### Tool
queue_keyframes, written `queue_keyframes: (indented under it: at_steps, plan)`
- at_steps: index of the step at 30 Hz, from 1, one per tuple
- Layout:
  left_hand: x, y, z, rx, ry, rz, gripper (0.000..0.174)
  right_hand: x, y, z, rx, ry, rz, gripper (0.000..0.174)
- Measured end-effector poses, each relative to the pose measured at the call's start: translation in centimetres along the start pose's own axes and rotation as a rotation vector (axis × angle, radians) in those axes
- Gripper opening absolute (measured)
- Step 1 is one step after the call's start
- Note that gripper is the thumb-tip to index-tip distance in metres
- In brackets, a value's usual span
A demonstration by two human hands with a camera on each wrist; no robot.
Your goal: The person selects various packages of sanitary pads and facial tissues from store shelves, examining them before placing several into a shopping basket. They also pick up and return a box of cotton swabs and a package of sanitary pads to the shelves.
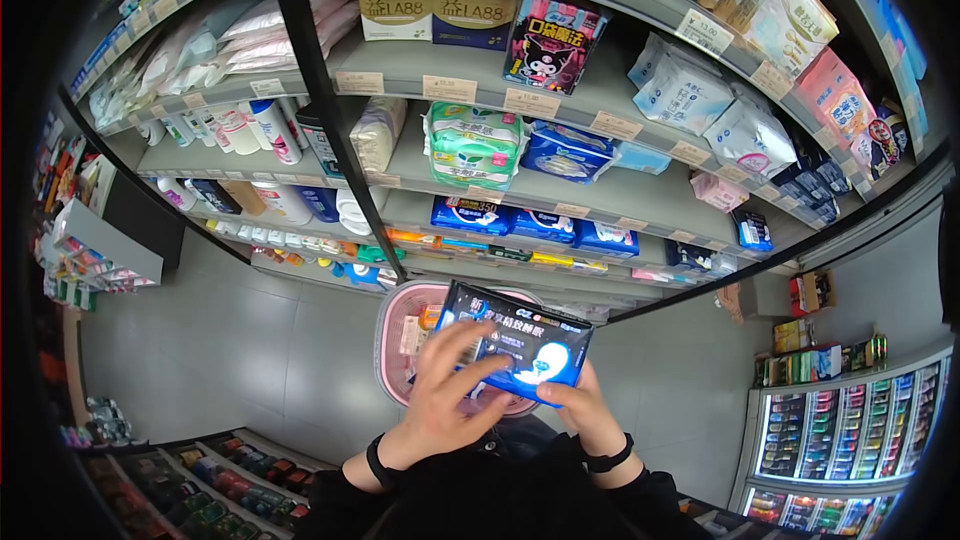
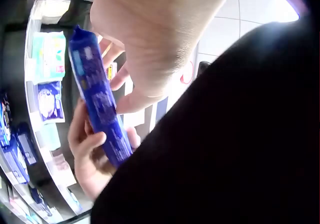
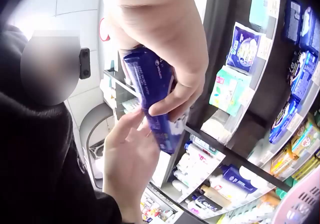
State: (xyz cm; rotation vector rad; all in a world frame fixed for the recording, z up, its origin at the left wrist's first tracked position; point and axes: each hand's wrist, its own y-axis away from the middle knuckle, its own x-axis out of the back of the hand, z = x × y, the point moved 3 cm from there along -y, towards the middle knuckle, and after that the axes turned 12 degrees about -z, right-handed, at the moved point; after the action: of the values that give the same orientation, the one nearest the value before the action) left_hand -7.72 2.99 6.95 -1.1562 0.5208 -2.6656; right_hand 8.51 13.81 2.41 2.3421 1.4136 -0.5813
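A dark blue package with white print and a white oval picture is held over a pink basket. The right hand grips its right end, thumb on the printed face. Fingers of the left hand are spread and lie across the left part of that face. In the left wrist view the package shows its narrow side, with the left hand beside it and the right hand around its lower end. The right wrist view shows the package between the right hand and left hand.
Shelves of packaged goods rise in front, holding a green pack and several blue packs. A lit drinks cooler stands at right, a bottle rack at lower left. Small items lie in the basket.
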Motion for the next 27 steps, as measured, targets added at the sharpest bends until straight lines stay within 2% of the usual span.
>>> queue_keyframes:
  at_steps: [1,3,4,5,7,8,21,27]
  plan:
    - [0.5,0.3,0.1,0.0,-0.001,0.003,0.059,-0.4,0.0,-0.2,0.006,-0.034,0.015,0.074]
    - [1.9,0.9,-0.2,0.164,0.095,0.178,0.071,-0.7,0.4,-0.2,0.018,-0.04,0.048,0.073]
    - [2.0,1.7,-1.1,0.178,0.178,0.129,0.09,-1.1,0.5,-0.3,0.021,-0.08,0.047,0.073]
    - [1.9,2.4,-1.7,0.179,0.176,0.13,0.09,-1.4,0.5,-0.4,0.024,-0.12,0.046,0.074]
    - [1.3,3.9,-2.9,0.24,0.529,0.069,0.107,-2.0,0.3,-0.1,0.028,-0.102,0.032,0.072]
    - [1.4,4.2,-3.1,0.207,0.555,0.046,0.114,-2.3,0.3,0.1,0.036,-0.111,0.016,0.071]
    - [2.3,6.1,-1.4,0.221,0.724,0.055,0.117,-4.3,0.1,1.3,0.009,-0.157,-0.066,0.072]
    - [2.0,6.5,-1.0,0.241,0.738,0.046,0.115,-4.3,0.6,1.4,0.024,-0.15,-0.027,0.077]
